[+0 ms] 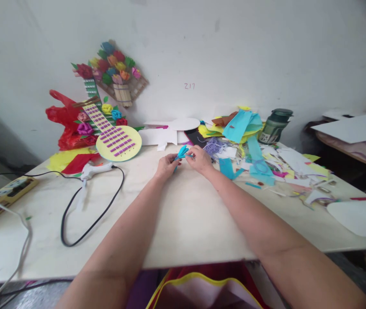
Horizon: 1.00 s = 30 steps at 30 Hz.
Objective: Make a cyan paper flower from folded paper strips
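Between my two hands, just above the middle of the table (195, 223), is a small piece of folded bright blue paper (182, 152), gathered somewhat like petals. My left hand (167, 165) is closed around its lower part. From the right, my right hand (199, 159) pinches at the paper's edge with thumb and fingertips. Exactly what the right fingertips grip is too small to make out fully. Close by on the right lie blue paper scraps (229, 168) and a tangle of purple string (214, 146).
On the left are a white glue gun (95, 169) with a black cord, a power strip (5, 197) and a yellow paper guitar (118, 143). A paper-flower basket (118, 73) leans against the wall. At right stand a green bottle (275, 126) and heaped paper scraps (295, 161).
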Each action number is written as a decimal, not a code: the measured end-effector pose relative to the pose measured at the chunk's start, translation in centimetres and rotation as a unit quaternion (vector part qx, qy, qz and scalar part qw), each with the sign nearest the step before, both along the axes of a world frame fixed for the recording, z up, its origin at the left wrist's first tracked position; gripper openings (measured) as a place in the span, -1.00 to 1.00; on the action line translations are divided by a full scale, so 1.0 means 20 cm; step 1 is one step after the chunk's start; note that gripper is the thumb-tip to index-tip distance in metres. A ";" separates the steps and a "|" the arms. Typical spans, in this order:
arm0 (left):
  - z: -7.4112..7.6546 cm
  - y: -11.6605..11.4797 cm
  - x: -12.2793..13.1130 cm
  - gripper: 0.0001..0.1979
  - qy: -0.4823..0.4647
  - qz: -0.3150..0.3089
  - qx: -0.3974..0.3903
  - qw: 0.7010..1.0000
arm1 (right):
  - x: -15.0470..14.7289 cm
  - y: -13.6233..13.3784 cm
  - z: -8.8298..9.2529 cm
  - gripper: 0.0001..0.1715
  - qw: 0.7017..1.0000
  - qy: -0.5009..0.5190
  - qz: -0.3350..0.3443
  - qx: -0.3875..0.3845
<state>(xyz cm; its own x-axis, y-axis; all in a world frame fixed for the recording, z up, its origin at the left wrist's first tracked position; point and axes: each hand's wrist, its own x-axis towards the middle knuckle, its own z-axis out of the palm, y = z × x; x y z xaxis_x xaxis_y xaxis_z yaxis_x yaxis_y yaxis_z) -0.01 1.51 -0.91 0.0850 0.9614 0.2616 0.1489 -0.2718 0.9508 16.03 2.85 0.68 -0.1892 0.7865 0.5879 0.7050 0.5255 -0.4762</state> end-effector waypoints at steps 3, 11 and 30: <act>0.00 0.00 0.00 -0.60 -0.004 -0.008 0.007 1.000 | 0.00 -0.01 0.00 -0.78 0.999 -0.044 0.012 0.019; 0.00 0.00 0.01 -0.61 0.003 -0.023 0.004 1.000 | 0.00 -0.02 0.01 -0.79 0.993 -0.113 -0.020 0.013; 0.01 0.00 -0.02 -0.72 0.183 0.048 0.046 0.981 | -0.02 -0.03 0.03 -0.75 0.992 -0.108 -0.055 -0.043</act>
